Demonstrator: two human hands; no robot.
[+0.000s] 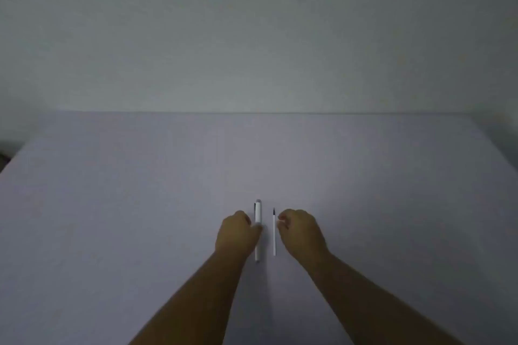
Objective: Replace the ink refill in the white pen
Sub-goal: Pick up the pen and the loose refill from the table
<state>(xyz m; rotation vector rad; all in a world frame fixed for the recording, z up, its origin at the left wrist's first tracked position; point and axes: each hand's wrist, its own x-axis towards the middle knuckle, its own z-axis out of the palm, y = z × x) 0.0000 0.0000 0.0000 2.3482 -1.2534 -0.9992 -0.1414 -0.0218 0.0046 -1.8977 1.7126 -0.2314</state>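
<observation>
A white pen [258, 213] lies on the pale table [140, 204], pointing away from me, cap end far. Parallel to it on the right lies a thin white ink refill [274, 238] with a dark tip at its far end. My left hand [238, 235] rests at the pen's left side, fingers curled, its fingertips touching the middle of the barrel and hiding part of it. My right hand [301, 230] sits just right of the refill, fingers curled loosely, fingertips close to the refill's upper part but apart from it.
The table's far edge [258, 112] meets a plain grey-white wall. A dark shape [4, 157] shows past the table's left edge. Both forearms reach in from the bottom of the view.
</observation>
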